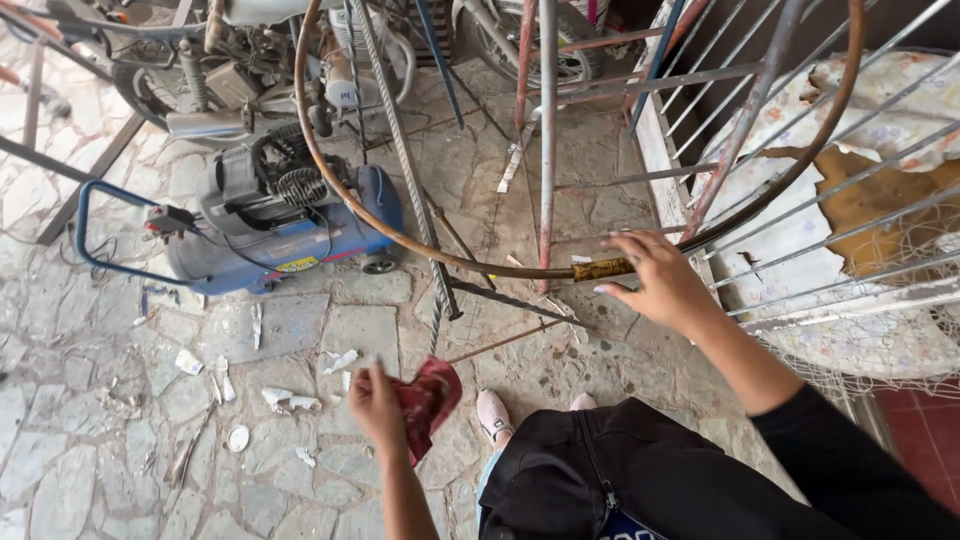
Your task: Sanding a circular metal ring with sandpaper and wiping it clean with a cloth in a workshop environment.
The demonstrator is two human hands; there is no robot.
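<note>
My right hand (660, 280) grips the bottom of a large rusty metal hoop (330, 190) at a yellowish wrapped spot (603, 268). The hoop curves up on both sides and out of the top of the view. My left hand (375, 405) hangs lower down, closed on a dark red rag (428, 395). Below the hands are my pale shoes (493, 412) and a black bag (600, 480) against my body.
A blue air compressor (275, 215) stands on the stone floor at the left, a motorcycle (260, 60) behind it. Steel bars and a ribbed rod (405, 160) lean upright mid-view. A metal grille (830, 190) covers a torn mattress at right. Paper scraps (285, 400) litter the floor.
</note>
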